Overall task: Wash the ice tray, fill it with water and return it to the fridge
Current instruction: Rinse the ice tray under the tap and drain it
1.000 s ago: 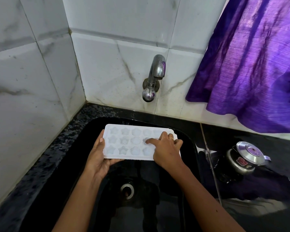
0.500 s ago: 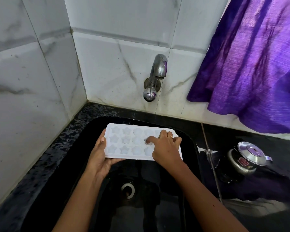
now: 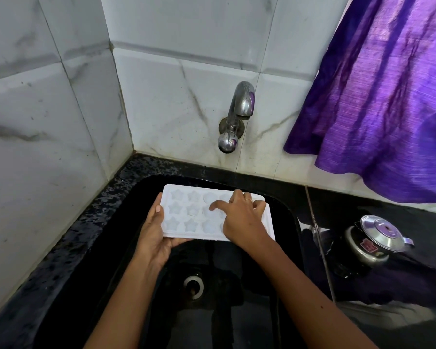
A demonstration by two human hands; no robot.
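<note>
We see the black sink [image 3: 106,248] filling the lower view, a purple cloth [image 3: 375,109] hanging upper right; the white ice tray [image 3: 184,215] is held level over the basin, below the wall tap [image 3: 239,107]; the left hand [image 3: 154,235] grips its left end, thumb on top; the right hand [image 3: 242,220] rests on it, forefinger stretched into a cell, other fingers loosely bent, gripping nothing; a steel pot [image 3: 373,240] stands beside the sink.
</note>
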